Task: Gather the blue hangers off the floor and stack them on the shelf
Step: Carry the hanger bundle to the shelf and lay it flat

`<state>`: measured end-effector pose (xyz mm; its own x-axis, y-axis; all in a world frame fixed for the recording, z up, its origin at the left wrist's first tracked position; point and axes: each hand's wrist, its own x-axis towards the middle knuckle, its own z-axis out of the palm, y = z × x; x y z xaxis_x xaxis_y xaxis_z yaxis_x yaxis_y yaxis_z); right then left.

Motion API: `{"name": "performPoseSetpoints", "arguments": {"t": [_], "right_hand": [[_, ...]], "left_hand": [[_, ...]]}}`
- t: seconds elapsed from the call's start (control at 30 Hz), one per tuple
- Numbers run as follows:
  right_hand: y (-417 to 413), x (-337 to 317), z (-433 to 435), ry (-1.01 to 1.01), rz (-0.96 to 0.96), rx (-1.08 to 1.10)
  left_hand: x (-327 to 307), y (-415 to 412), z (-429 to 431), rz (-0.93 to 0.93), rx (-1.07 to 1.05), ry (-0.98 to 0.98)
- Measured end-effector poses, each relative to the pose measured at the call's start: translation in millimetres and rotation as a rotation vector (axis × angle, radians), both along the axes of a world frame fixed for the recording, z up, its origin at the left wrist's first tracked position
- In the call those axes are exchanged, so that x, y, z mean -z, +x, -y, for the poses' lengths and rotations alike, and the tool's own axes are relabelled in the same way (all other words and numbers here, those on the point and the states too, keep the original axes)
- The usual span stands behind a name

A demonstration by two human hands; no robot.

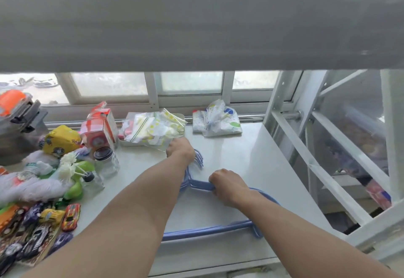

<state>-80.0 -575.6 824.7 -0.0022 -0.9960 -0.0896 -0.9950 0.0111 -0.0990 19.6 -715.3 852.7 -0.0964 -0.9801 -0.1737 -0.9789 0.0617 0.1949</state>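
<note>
Left of scene: clutter occupies the left part of the shelf (251, 151). Toy cars (39, 221) lie at the near left. A yellow packet (61, 139), a red-and-white carton (98, 128) and a clear jar (107, 159) stand farther back. None of these touches the task item.

Centre: the left hand (180, 148) reaches to the far end of the blue hangers (207, 229), where the hooks lie. The fingers are curled down over the hook ends, knuckles toward the camera. Contact with the hooks appears likely, but the fingertips are hidden, so the grip cannot be confirmed. A zip bag of cloth items (153, 129) lies just beyond this hand.

Right of centre: the right hand (227, 187) is closed in a fist around one shoulder bar of the stack, near the neck. This grip is plain.

Task item: the hangers lie flat on the shelf as one nested bundle. Hooks point far, toward the window; the straight bottom bars run left to right at the near edge. The long axis is therefore across the shelf, with the neck between the two hands.

Judgement: both hands are on or at the stack, the right hand holding it more firmly. The next move, settling or squaring the bundle, depends on the clear surface lying to the right and far of the hands.

Far right: a folded patterned bag (218, 120) sits by the window, well apart from the hangers.
</note>
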Motion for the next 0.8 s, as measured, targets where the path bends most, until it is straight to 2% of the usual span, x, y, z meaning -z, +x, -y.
{"name": "performPoseSetpoints", "arguments": {"t": [0.4,0.8], "right_hand": [[-2.5,-10.3,2.6,0.05,0.059,0.033],[4.7,-14.9,0.0,0.061,-0.044,-0.026]], "left_hand": [[-9.2,-12.3,5.4,0.211,0.276,-0.009],[-6.1,-19.6,8.8,0.244,0.298,-0.011]]}}
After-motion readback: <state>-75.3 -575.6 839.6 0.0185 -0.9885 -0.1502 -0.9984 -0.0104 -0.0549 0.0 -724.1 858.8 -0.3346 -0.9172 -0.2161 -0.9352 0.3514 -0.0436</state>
